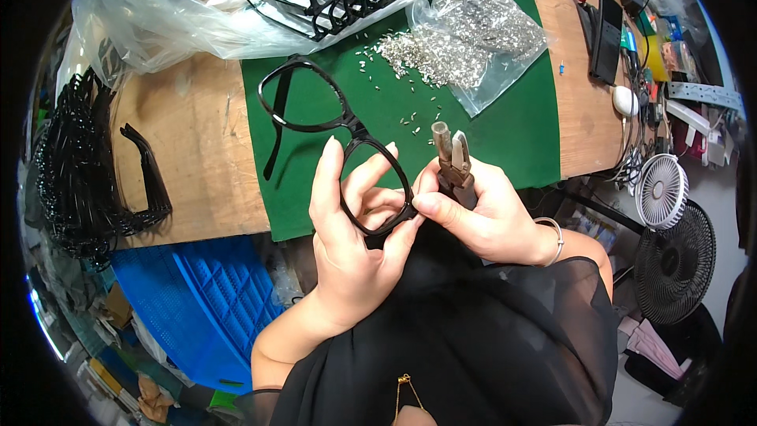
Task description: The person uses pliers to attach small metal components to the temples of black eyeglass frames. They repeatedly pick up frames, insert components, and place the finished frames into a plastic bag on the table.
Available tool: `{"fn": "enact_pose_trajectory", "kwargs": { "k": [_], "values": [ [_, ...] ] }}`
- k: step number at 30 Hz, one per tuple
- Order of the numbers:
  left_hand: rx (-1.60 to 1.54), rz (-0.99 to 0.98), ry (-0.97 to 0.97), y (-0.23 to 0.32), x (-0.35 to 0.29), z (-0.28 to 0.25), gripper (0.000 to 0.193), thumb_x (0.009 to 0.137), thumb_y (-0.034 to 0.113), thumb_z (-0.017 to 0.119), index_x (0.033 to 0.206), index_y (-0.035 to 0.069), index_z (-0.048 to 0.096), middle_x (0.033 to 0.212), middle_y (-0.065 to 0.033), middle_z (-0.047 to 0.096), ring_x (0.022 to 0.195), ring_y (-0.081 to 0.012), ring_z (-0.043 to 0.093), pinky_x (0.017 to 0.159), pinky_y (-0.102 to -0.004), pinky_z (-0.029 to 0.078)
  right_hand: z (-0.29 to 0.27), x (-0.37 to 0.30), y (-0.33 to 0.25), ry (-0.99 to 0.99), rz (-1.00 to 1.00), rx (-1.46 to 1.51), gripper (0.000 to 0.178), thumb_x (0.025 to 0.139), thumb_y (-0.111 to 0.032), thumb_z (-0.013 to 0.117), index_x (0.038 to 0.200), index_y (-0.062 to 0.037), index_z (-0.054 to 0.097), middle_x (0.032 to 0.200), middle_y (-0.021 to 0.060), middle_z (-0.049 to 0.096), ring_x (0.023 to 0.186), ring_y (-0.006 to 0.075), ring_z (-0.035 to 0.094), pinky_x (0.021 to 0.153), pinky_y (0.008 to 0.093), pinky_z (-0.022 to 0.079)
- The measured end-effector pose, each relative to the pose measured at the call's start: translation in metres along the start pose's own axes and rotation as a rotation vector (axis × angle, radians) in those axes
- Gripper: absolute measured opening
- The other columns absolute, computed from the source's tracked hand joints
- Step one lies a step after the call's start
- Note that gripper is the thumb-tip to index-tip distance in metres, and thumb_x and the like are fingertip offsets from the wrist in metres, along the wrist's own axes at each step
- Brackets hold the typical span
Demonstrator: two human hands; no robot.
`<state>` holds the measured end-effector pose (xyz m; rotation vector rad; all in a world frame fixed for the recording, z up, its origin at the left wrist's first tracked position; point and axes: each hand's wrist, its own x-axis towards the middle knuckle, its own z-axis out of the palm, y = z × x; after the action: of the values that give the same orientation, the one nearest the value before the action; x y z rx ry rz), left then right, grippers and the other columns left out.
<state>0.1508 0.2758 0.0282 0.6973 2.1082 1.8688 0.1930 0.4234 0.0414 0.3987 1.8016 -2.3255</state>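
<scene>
Glasses frame: black glasses frame (356, 129), held up at a slant; far lens over the green mat (505, 154), near lens around the table's (201, 158) near edge. One arm visible, at the far end.
Left hand: left hand (347, 248) has fingers spread about the near rim, thumb pressed toward its lower end.
Right hand: right hand (493, 225) curled round pliers (455, 170); tips point away from the body, slightly parted, nothing seen between. Thumb and forefinger close on the frame's near end; any small part there hidden.
Handling, my judgement: brace the rim beside the worked end, let fingertips do the fine aligning, avoid twisting the bridge; plier tips best clear of the glossy rim.
Frame versus hands: near end lies between both thumbs; far lens reaches beyond the left fingertips, toward the mat's far left corner.
Metal bits: loose pile (430, 59) by the mat's far edge.
</scene>
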Motion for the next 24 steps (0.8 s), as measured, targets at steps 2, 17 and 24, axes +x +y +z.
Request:
{"fn": "enact_pose_trajectory", "kwargs": {
  "k": [2, 17, 24],
  "values": [
    [0.068, 0.012, 0.03, -0.001, -0.002, 0.001, 0.091, 0.066, -0.011, 0.067, 0.133, 0.0, 0.007, 0.117, -0.0192, 0.048, 0.079, -0.0159, 0.06, 0.07, -0.0241, 0.052, 0.0, 0.002, 0.004, -0.001, -0.004, -0.019, 0.016, 0.084, -0.016, 0.059, 0.084, -0.0018, 0.051, 0.072, 0.0006, 0.052, 0.065, 0.0041, 0.047, 0.058, 0.0208, 0.04],
    [0.033, 0.07, 0.102, -0.009, -0.001, 0.005, 0.085, 0.066, -0.011, 0.066, 0.132, -0.001, 0.012, 0.118, -0.0213, 0.048, 0.09, -0.0211, 0.058, 0.074, -0.0272, 0.053, 0.003, 0.009, -0.01, -0.113, 0.244, 0.23, 0.016, 0.085, -0.014, 0.057, 0.092, -0.0022, 0.049, 0.085, 0.0018, 0.053, 0.079, 0.0069, 0.049, 0.072, 0.0228, 0.041],
    [-0.247, -0.057, 0.035, -0.002, -0.001, -0.007, 0.087, 0.069, -0.013, 0.061, 0.134, 0.003, 0.005, 0.123, -0.0207, 0.043, 0.108, -0.0237, 0.05, 0.086, -0.033, 0.048, 0.013, 0.007, -0.006, -0.121, 0.125, 0.106, 0.015, 0.085, -0.011, 0.056, 0.092, -0.0009, 0.048, 0.085, -0.0007, 0.051, 0.079, 0.0044, 0.045, 0.072, 0.0213, 0.04]
  ]
}}
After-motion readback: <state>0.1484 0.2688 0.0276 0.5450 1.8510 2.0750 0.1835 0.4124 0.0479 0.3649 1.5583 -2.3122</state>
